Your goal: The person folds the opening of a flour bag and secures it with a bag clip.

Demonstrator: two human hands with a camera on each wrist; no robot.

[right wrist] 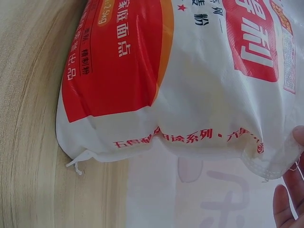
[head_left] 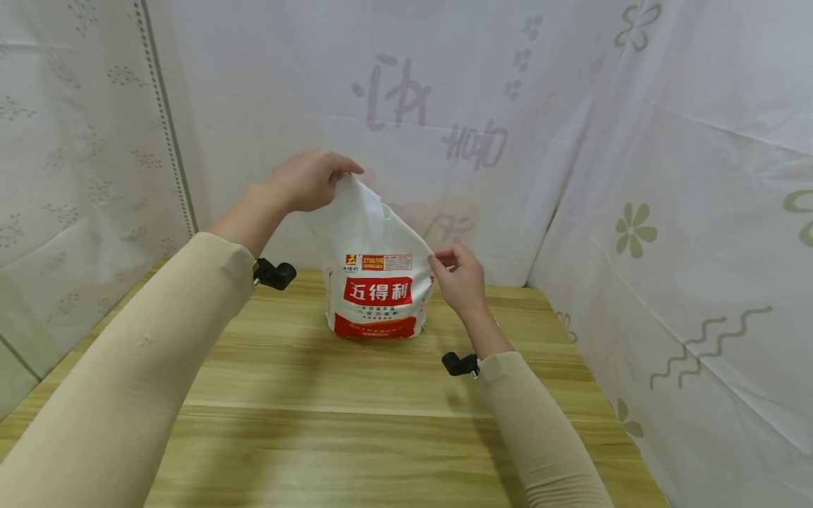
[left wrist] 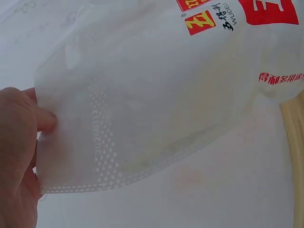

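The white bag (head_left: 379, 291) sits between left fingers (head_left: 343, 164) and right fingers (head_left: 456, 253), which pinch its upper corners.

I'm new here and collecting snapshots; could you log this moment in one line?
left hand: holds white bag by upper corner | right hand: pinches opposite side, lower | bag: base on wooden table

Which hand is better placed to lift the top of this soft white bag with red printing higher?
Probably the left hand: it pinches the highest corner of the soft white bag with red printing, while the right hand pinches the bag's edge visibly lower down.
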